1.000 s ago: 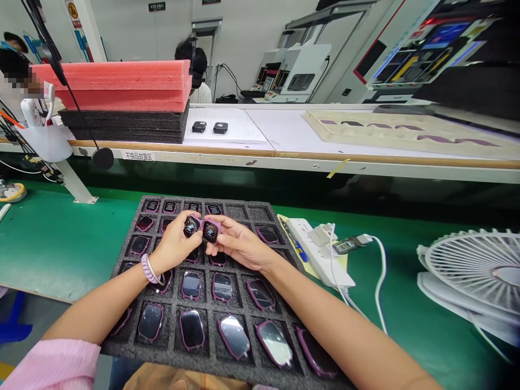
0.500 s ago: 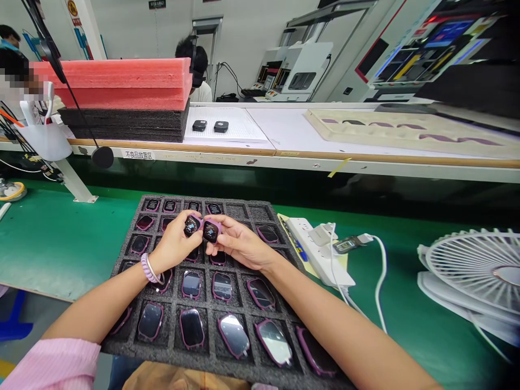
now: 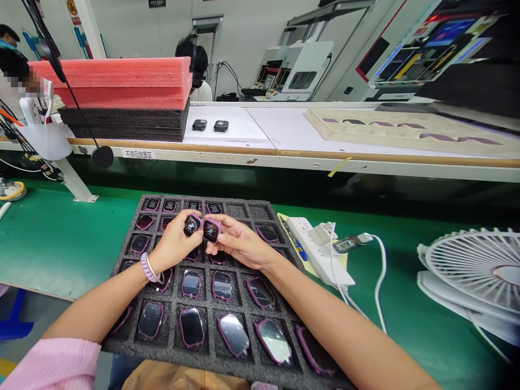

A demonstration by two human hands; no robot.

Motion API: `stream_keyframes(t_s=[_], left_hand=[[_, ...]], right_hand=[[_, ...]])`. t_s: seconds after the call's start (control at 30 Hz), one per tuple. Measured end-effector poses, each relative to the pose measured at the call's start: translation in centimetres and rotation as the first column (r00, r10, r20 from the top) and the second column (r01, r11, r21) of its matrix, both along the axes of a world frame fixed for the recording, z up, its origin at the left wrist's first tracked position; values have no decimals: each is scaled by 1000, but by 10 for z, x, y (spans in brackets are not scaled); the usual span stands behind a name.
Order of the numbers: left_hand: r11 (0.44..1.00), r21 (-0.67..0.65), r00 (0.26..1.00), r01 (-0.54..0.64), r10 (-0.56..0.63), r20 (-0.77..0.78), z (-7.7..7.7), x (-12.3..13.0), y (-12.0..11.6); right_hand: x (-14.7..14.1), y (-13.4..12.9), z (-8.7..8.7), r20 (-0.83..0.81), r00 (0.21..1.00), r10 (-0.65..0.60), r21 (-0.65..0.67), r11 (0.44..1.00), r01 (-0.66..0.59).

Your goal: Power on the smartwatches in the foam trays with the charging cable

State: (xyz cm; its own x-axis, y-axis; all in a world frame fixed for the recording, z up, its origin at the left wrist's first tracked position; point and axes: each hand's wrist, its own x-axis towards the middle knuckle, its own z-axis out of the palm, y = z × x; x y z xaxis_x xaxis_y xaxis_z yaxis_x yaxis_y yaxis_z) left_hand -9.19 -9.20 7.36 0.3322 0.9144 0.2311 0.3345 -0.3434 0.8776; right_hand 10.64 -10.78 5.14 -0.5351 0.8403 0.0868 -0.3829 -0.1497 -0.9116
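My left hand (image 3: 175,242) is closed on a small purple-rimmed watch (image 3: 192,225) with a lit dark face. A second purple watch (image 3: 211,231), its face lit too, is pinched in my right hand (image 3: 239,244). The two watches are side by side, close together, over the upper middle of a dark grey foam tray (image 3: 170,352). Purple-framed watch pieces with dark glossy faces, such as one piece (image 3: 192,327), lie in most of the tray's compartments. My hands and forearms hide some compartments.
Right of the tray are a white power strip (image 3: 320,252) with cables and a white fan (image 3: 479,271). Behind, a shelf (image 3: 284,154) bears pink foam blocks (image 3: 122,81), two black pieces and a beige tray (image 3: 333,132). A cup (image 3: 46,141) stands at left. People sit beyond.
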Motion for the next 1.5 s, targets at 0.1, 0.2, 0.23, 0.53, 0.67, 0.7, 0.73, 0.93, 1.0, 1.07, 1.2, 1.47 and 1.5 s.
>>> stream_keyframes(t_s=[0.1, 0.2, 0.23, 0.53, 0.67, 0.7, 0.73, 0.93, 1.0, 1.07, 1.2, 1.47, 1.5], left_hand=[[1000, -21, 1000, 1, -2, -17, -1, -1, 1], [999, -45, 1000, 3, -2, 29, -3, -1, 3], [998, -65, 998, 5, -1, 68, -3, -1, 3], [831, -516, 852, 209, 104, 512, 6, 1, 6], [827, -510, 833, 235, 99, 544, 7, 0, 7], [830, -505, 830, 236, 98, 548, 6, 0, 8], [832, -502, 828, 236, 98, 552, 6, 0, 8], [830, -504, 835, 239, 89, 543, 5, 0, 8], [830, -508, 843, 230, 91, 531, 5, 0, 7], [837, -504, 852, 215, 92, 516, 6, -1, 7], [853, -466, 865, 236, 34, 500, 7, -1, 5], [867, -430, 881, 252, -22, 472, 5, 0, 6], [867, -430, 882, 252, -23, 471, 5, 0, 6]], right_hand=[[0, 0, -1, -1, 1000, 12, 2, 1000, -12], [0, 0, -1, -16, 1000, 2, 0, 1000, -2], [0, 0, -1, -22, 1000, -9, -6, 1000, 9], [2, 9, -2, -95, 983, -156, -143, 980, 142], [0, 8, 0, -88, 976, -198, -169, 969, 182], [0, 8, 0, -80, 974, -214, -167, 966, 199], [-1, 7, 1, -69, 971, -228, -161, 963, 215], [-1, 7, 2, -7, 959, -282, -126, 952, 279], [-2, 6, 1, 0, 958, -288, -129, 950, 286], [-2, 6, 1, 9, 957, -289, -131, 949, 288], [-3, 5, 0, 27, 957, -290, -108, 950, 292], [0, 6, -3, 46, 957, -286, -83, 954, 289], [0, 6, -3, 47, 957, -286, -81, 954, 289]])
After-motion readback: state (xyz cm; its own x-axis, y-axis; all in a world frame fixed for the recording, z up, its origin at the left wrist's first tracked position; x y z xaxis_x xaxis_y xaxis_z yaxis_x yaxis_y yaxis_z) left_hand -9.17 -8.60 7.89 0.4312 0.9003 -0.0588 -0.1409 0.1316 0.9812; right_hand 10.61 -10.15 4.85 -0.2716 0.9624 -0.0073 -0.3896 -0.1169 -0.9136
